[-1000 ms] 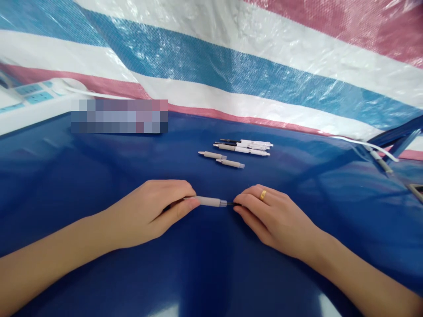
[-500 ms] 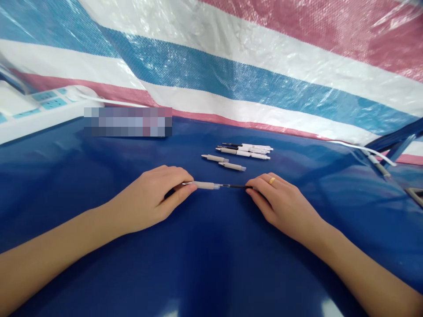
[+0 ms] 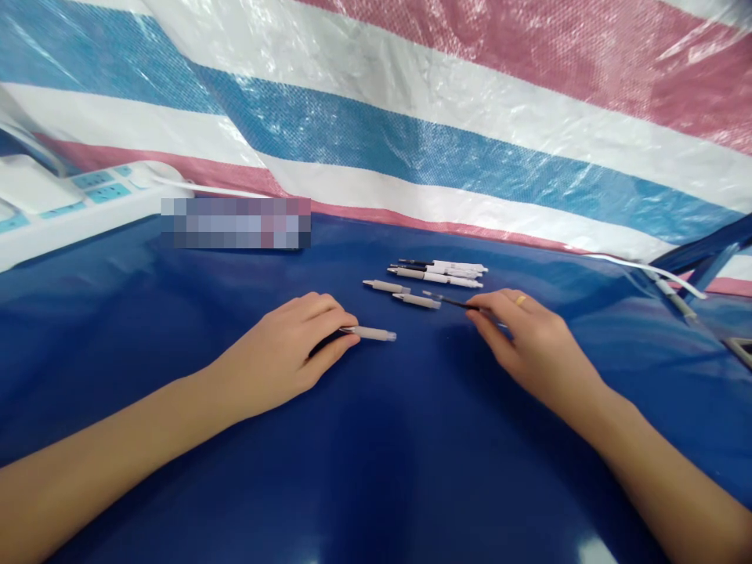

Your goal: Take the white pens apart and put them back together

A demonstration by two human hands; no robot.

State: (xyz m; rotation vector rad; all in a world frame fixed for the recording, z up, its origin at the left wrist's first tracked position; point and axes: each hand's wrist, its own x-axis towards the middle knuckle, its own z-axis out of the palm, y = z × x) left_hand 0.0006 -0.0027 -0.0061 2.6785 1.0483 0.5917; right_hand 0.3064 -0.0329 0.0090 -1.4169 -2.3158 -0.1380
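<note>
- My left hand [image 3: 279, 348] rests low on the surface, with thumb and fingers pressed together, pinching one end of a pale grey pen barrel [image 3: 373, 334].
- That barrel sticks out to the right of my fingertips, lying almost level and pointing toward my other hand.
- My right hand [image 3: 529, 337] is pinching a thin black pen refill [image 3: 452, 302] between thumb and forefinger, with its fine tip pointing up and to the left.
- A gold ring [image 3: 520, 299] sits on one finger of my right hand.
- The refill tip is just beside two loose grey pen barrels [image 3: 416, 301], which lie apart from each other on the glossy dark blue surface [image 3: 376, 446].
- Just beyond them, a small bunch of white pens with black parts [image 3: 438, 271] lies side by side.
- At the far left stands a white power strip with blue sockets [image 3: 99, 190].
- Behind everything hangs a red, white and blue striped plastic sheet [image 3: 411, 133].
- A pixelated patch [image 3: 235, 223] hides whatever lies at the far edge.
</note>
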